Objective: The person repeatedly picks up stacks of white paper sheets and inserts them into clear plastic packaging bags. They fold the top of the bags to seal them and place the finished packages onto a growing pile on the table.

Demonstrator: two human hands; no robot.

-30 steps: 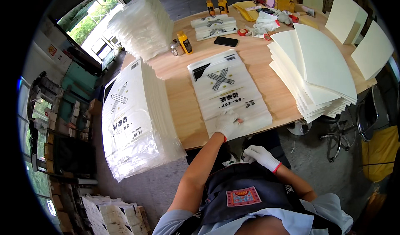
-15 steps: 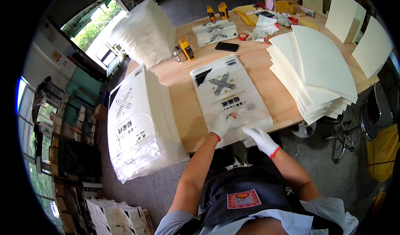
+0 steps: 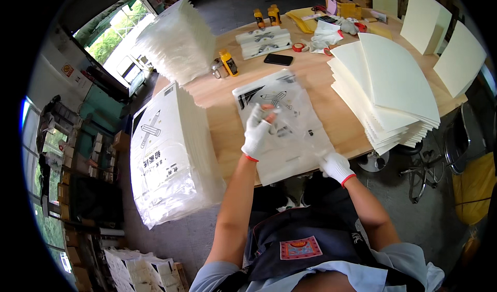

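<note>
A pile of clear printed plastic bags [image 3: 292, 160] lies flat on the wooden table in front of me, marked with crossed pencils. My left hand [image 3: 257, 131], in a white glove with bare fingertips, pinches the film of the top bag, which is raised and creased above the pile. My right hand [image 3: 337, 168], also gloved, is closed at the near right corner of the same bag by the table edge. Its fingertips are partly hidden. A fanned stack of cream paper sheets [image 3: 401, 80] lies to the right of the bags.
Filled paper packs [image 3: 160, 152] stand piled at the left, with another wrapped stack [image 3: 178, 43] behind. A black phone [image 3: 278, 59], yellow bottle [image 3: 228, 63], red tape roll [image 3: 298, 47] and loose gloves [image 3: 326, 35] lie farther back. A swivel chair [image 3: 458, 142] stands at the right.
My left hand has moved up and away from me, lifting the top bag's film. My right hand has shifted slightly right and closed at the bag's near corner.
</note>
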